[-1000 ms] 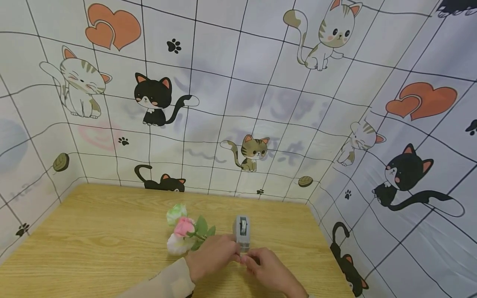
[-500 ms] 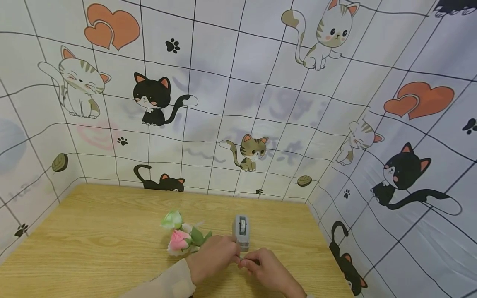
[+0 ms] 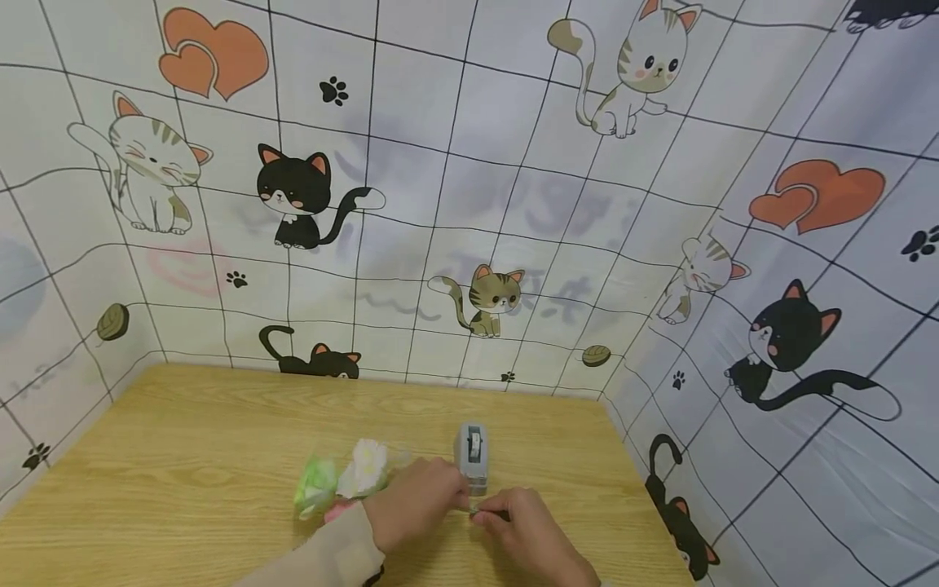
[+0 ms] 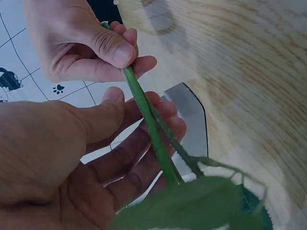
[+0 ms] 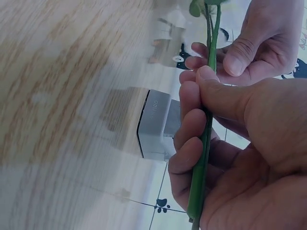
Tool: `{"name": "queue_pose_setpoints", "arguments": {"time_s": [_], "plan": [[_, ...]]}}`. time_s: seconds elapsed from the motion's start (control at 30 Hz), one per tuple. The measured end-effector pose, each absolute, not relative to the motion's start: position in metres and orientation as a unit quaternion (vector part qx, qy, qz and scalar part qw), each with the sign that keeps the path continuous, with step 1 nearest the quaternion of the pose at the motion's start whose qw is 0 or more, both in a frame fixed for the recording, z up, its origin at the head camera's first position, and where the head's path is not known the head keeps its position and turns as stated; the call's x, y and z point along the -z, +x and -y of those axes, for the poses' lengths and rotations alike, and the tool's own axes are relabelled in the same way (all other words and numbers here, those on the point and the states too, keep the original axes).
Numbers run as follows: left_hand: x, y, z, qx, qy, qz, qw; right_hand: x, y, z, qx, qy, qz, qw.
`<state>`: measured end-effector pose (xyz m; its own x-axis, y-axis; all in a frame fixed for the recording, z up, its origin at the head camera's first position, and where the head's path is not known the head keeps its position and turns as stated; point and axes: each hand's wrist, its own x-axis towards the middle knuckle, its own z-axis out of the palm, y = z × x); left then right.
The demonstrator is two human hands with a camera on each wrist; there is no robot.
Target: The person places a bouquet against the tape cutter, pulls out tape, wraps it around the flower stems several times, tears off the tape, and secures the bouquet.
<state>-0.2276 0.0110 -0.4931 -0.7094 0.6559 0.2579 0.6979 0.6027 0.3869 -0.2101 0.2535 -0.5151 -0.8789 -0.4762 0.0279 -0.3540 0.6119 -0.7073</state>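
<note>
My right hand (image 3: 524,530) pinches the lower green stems (image 5: 201,158) of an artificial flower bunch between thumb and curled fingers. My left hand (image 3: 418,501) lies farther up, its loosely bent fingers behind the stems (image 4: 148,115); in the left wrist view its thumb stands apart from them. To the left of the left wrist are the blooms: a white flower (image 3: 364,467), a pale green flower (image 3: 317,487) and a pink flower (image 3: 339,511) partly hidden by the sleeve. A green leaf (image 4: 177,206) fills the bottom of the left wrist view.
A grey tape dispenser (image 3: 473,458) stands on the wooden table (image 3: 205,440), just beyond both hands. Its side carries lettering in the right wrist view. A cat-patterned sheet (image 3: 411,204) hangs behind the table and along both sides.
The flower heads have turned about the stems: the green one came down to the left, the white one rose to the top, the pink one sank behind the sleeve. Both hands stay nearly in place.
</note>
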Motion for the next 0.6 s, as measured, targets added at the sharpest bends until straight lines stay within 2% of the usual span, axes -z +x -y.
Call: {"name": "queue_pose_setpoints", "arguments": {"time_s": [0.2, 0.6], "plan": [[0.494, -0.227, -0.012, 0.231, -0.362, 0.902, 0.04, 0.513, -0.21, -0.252, 0.355, -0.229, -0.905, 0.053], [0.503, -0.232, -0.008, 0.287, -0.358, 0.889, -0.016, 0.514, -0.21, -0.25, 0.342, -0.221, -0.913, 0.033]]}}
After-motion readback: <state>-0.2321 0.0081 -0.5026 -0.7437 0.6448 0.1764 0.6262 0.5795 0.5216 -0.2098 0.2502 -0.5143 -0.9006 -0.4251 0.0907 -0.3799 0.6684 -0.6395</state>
